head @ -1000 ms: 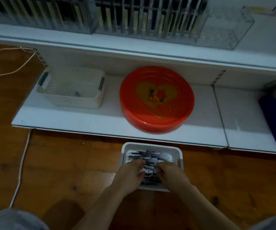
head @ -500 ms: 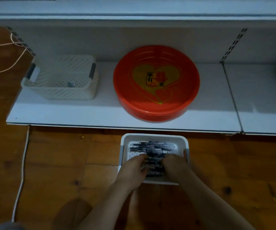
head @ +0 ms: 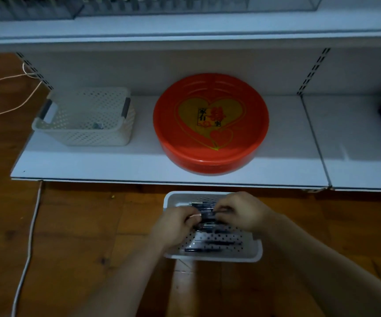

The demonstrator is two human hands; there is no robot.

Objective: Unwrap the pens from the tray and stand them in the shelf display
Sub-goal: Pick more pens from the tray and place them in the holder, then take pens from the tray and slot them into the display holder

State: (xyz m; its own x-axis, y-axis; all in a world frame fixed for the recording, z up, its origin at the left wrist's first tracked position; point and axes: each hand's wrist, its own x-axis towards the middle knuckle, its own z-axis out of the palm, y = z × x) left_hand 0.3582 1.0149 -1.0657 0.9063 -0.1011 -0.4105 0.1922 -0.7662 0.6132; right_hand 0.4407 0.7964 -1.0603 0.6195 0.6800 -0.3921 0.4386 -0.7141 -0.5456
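Head view: both hands (head: 210, 219) on pens (head: 205, 212) over tray (head: 214, 256).

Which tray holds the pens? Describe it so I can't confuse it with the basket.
Find the white shelf carrying the round red box. On the wooden floor just in front of that box sits the pen tray. Unlike the tall lattice basket on the shelf, it is shallow, and both hands are over it.

2 bare forearms, no sleeves visible, left hand (head: 175, 225), right hand (head: 242, 211), no rings
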